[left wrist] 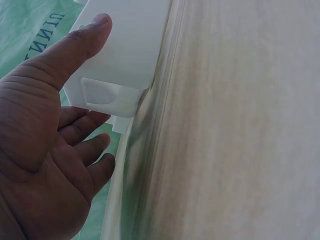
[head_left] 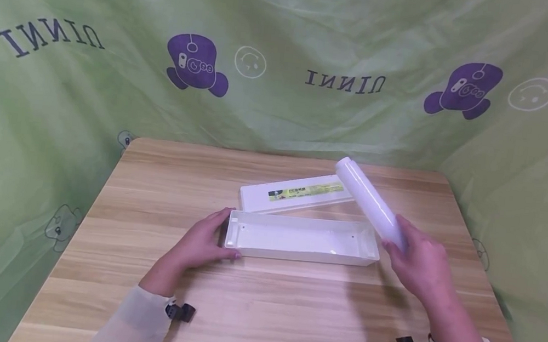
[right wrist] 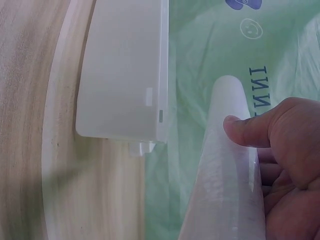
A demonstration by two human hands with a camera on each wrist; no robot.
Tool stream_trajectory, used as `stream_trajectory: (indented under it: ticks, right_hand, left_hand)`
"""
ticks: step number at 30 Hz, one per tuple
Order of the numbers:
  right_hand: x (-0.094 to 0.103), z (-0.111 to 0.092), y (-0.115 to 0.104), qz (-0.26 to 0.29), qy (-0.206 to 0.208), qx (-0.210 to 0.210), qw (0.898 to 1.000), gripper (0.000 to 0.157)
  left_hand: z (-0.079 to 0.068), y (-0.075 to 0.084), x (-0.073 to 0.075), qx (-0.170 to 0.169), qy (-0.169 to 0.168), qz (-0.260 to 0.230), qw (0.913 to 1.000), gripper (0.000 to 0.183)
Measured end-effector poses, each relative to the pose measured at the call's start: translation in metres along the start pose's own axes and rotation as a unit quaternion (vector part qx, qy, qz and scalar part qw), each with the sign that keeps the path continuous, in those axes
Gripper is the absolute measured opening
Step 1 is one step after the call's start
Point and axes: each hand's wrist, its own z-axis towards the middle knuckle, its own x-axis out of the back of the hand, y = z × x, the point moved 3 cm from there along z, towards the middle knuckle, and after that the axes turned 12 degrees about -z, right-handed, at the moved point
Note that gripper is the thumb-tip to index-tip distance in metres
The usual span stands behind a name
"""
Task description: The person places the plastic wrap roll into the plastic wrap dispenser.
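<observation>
My right hand (head_left: 421,262) grips the near end of a white roll of cling film (head_left: 370,199), holding it tilted up above the table. In the right wrist view the thumb lies along the film's glossy surface. A long white plastic box (head_left: 302,256) stands on the table with its open side up and nothing inside. At its left end my left hand (head_left: 200,243) holds it, thumb on the front wall and fingers behind the corner, as the left wrist view of the box (left wrist: 130,45) also shows. The roll's far end overlaps the lid in the head view.
Behind the box lies its white lid (head_left: 256,197), slanted, with a green and yellow label (head_left: 307,190). The wooden table (head_left: 129,179) ends at a green printed curtain (head_left: 279,116) on the back and sides. Each wrist wears a small black device.
</observation>
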Motion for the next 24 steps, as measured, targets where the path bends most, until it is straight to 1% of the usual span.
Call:
stream_trajectory:
  ticks: [8,13,16,19,24]
  right_hand:
    - [-0.0012,-0.0030,-0.0004,0.007,-0.002,0.003,1.000,0.063]
    - [-0.0019,-0.0028,-0.0001,0.007,-0.010,0.001,1.000,0.064]
    - [-0.0020,-0.0016,-0.0006,0.004,-0.003,0.008,1.000,0.064]
    - [-0.0017,0.0001,-0.0017,0.002,0.007,0.018,1.000,0.063]
    - [-0.0014,0.0021,-0.0038,0.002,-0.002,0.017,1.000,0.062]
  left_hand:
    - [-0.0003,0.0023,-0.0005,-0.007,0.003,0.002,1.0000,0.112]
    - [0.0001,0.0036,-0.0007,0.000,-0.003,0.003,1.0000,0.112]
    - [0.0007,0.0052,0.0000,0.003,-0.002,0.001,1.0000,0.111]
    - [0.0015,0.0056,0.0006,-0.002,0.002,0.002,1.0000,0.110]
    - [0.0008,0.0046,0.0009,-0.003,0.000,0.007,1.0000,0.111]
